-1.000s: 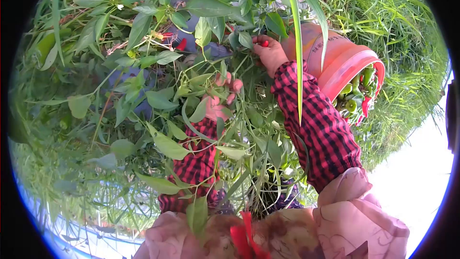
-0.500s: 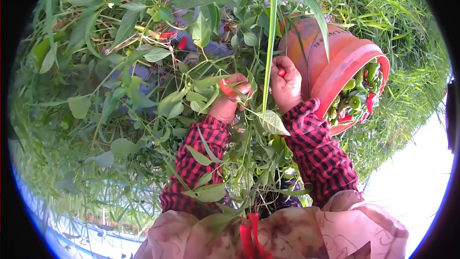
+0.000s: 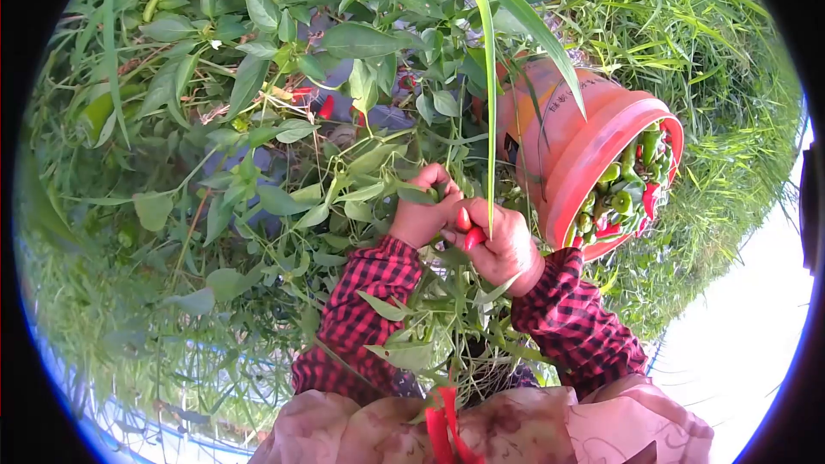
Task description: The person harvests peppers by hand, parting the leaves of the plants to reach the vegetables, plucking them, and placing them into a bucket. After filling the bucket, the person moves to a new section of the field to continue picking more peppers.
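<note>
My right hand is closed, with two red chili peppers showing between its fingers. My left hand is curled shut and touches the fingertips of my right. A green piece, leaf or pepper, shows at the left fingers; what they grip is hidden. Around both hands stands a leafy pepper plant, and a long grass blade hangs in front of my right hand.
A reddish-orange bucket lies tipped on its side at the right, its mouth holding green and red peppers. Tall grass grows beyond it. Red peppers show low among the leaves at upper left.
My hands have come together; my right hand moved left and down. Two red peppers now show in it instead of one tip. The red pepper at my left hand no longer shows there.
</note>
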Demonstrator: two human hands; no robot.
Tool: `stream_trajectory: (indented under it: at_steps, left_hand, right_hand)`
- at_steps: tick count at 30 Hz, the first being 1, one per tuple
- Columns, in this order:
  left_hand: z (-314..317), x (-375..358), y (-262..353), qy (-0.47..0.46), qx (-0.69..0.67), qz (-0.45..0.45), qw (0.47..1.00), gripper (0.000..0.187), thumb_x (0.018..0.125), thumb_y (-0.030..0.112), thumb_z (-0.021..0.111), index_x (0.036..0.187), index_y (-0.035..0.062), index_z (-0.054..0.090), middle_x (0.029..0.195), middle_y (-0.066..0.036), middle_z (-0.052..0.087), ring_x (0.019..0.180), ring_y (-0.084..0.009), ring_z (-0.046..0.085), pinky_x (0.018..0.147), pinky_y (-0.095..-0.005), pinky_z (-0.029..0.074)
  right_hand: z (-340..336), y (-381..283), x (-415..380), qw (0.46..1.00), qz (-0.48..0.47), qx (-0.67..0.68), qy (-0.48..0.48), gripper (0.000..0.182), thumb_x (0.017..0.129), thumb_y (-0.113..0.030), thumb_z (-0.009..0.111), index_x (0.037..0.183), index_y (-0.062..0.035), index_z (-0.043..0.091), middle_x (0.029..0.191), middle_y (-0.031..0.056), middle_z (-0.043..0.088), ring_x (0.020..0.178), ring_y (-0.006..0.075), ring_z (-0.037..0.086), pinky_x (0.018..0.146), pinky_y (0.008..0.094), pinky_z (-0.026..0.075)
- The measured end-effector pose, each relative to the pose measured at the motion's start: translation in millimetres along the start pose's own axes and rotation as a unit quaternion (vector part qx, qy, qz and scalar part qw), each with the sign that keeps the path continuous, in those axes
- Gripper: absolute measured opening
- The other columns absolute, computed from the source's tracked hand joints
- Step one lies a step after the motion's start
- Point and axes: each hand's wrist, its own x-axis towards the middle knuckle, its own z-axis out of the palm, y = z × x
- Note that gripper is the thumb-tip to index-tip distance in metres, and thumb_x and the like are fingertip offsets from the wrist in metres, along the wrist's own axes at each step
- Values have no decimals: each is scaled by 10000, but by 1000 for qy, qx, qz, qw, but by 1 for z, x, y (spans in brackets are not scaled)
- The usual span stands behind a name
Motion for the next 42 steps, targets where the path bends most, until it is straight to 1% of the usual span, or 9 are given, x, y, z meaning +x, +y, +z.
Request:
stream_trajectory:
  at_steps: [4, 9, 14, 24, 28, 32, 34, 38, 42]
  left_hand:
    - [9, 1, -18, -50, 4, 105, 993, 128, 699, -8, 566, 690, 43, 450, 628, 20, 457, 610, -56, 466, 542, -234, 401]
    - [4, 2, -22, 4, 61, 86, 994, 183, 688, -45, 565, 640, 41, 411, 595, 15, 430, 562, -54, 398, 508, -230, 362]
    - [1, 3, -16, 2, 156, 122, 980, 196, 688, -32, 566, 655, 49, 390, 622, 13, 432, 565, -59, 401, 521, -212, 356]
    - [-2, -1, -7, 15, 224, 121, 967, 228, 672, 23, 628, 646, 46, 403, 602, 2, 441, 570, -84, 427, 538, -238, 370]
    - [-7, -2, -21, -17, 256, 77, 963, 217, 670, 47, 631, 653, 47, 415, 603, -2, 444, 562, -86, 418, 513, -252, 354]
    - [-6, -5, -14, -44, 247, 17, 968, 214, 661, 45, 632, 665, 47, 418, 590, -16, 429, 550, -100, 416, 510, -263, 351]
    - [-7, -6, -21, -51, 252, 56, 965, 225, 655, 51, 639, 668, 48, 414, 575, -20, 419, 529, -114, 413, 506, -269, 350]
    - [-7, -11, -20, -102, 262, 58, 958, 225, 632, 70, 642, 705, 52, 429, 584, -111, 482, 562, -276, 515, 535, -369, 381]
    - [-4, -9, -22, -125, 302, 56, 943, 240, 632, 93, 660, 713, 58, 436, 619, -125, 517, 589, -295, 536, 545, -386, 391]
  right_hand:
    - [-3, -10, -27, 992, 10, -120, -36, 246, 695, -3, 561, 932, -45, 511, 731, 123, 570, 692, 302, 588, 582, 353, 461]
    - [-35, -41, -63, 984, 141, 100, -39, 146, 802, -99, 588, 912, -24, 527, 636, 40, 465, 559, 121, 391, 535, 260, 375]
    - [-79, -24, -111, 957, 106, -116, 242, 193, 757, 13, 591, 937, -14, 524, 745, 79, 520, 655, 185, 524, 618, 258, 423]
    - [-105, -33, -93, 851, 62, -422, 306, 426, 739, 17, 579, 1144, -26, 453, 1166, 160, 417, 1086, 299, 407, 922, 384, 332]
    - [-60, -54, -9, 964, 37, 52, 259, 196, 850, 18, 456, 1038, 7, 509, 1048, 49, 482, 917, 106, 459, 771, 235, 386]
    - [-41, 52, 127, 841, 88, 418, 332, 148, 844, -89, 503, 980, -38, 534, 907, 21, 540, 808, 130, 501, 739, 238, 397]
    - [-50, 135, 192, 905, 97, -66, 408, 186, 804, -100, 538, 984, -53, 538, 909, 67, 554, 831, 197, 519, 743, 278, 416]
    - [-50, 164, 249, 879, 165, -415, 164, 245, 777, -89, 547, 1020, -53, 542, 936, 138, 572, 929, 259, 527, 780, 333, 437]
    - [-10, 90, 237, 978, 0, -193, -77, 309, 773, -208, 567, 1035, -45, 553, 890, 161, 594, 896, 260, 570, 707, 382, 480]
